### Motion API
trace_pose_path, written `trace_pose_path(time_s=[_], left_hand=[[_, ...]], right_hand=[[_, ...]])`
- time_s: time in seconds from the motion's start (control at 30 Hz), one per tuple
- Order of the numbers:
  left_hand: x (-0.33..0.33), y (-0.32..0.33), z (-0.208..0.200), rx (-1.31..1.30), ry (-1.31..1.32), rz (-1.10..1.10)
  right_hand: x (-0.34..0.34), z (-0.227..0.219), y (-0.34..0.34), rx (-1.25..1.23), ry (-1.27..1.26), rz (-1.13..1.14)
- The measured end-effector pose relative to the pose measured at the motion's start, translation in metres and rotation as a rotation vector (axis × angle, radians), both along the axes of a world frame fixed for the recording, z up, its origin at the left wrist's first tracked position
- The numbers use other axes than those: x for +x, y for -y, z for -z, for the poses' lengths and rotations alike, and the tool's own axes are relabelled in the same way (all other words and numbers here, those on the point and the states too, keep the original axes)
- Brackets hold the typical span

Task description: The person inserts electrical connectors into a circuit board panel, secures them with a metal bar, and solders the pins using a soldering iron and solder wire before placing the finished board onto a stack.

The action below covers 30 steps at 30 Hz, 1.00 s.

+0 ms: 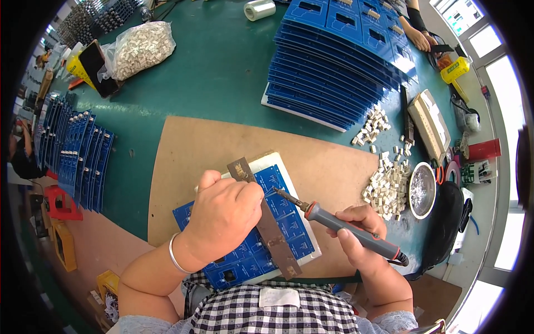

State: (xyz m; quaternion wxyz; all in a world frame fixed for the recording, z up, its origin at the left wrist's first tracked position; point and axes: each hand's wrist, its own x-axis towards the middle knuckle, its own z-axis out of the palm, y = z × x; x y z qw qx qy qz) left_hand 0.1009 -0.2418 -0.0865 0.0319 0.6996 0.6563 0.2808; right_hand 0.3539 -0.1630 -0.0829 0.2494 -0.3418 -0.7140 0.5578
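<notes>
My right hand (362,236) is wrapped round a grey soldering iron (356,230) with red trim. The iron's tip points left and down at a blue circuit board panel (285,220), close to my left fingers. My left hand (223,220) is closed over the board, beside that tip; what its fingers pinch is hidden. A brown, worn flat bar (273,240) lies slantwise across the panel, passing partly under my left hand. Beneath the panel a white foam-like slab (307,234) shows along the edge, resting on a tan sheet (334,175).
A tall stack of blue boards (320,72) stands at the back. Small white connectors (385,186) lie heaped at right, next to a metal bowl (423,191). At left are upright boards (83,156), a phone (100,69) and a connector bag (143,50). Another person's hand (420,39) shows far right.
</notes>
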Motion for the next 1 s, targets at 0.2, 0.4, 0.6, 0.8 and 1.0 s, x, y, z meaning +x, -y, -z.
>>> trace_pose_path(time_s=[0.2, 0.4, 0.6, 0.8, 1.0], left_hand=[[0.002, 0.0, 0.001, -0.042, -0.016, 0.029], [0.002, -0.001, -0.001, -0.067, -0.005, 0.04], [0.003, -0.005, -0.003, -0.088, -0.021, 0.061], [0.002, -0.002, -0.011, -0.074, -0.023, 0.066], [0.007, 0.002, -0.011, -0.025, -0.062, -0.002]], right_hand=[[0.001, 0.004, 0.003, -0.031, -0.02, 0.025], [-0.001, 0.002, 0.006, -0.064, -0.053, 0.048], [-0.004, 0.004, 0.009, 0.077, -0.063, 0.08], [0.006, -0.003, 0.005, 0.127, 0.028, -0.032], [0.018, -0.001, 0.011, 0.079, -0.085, 0.094]])
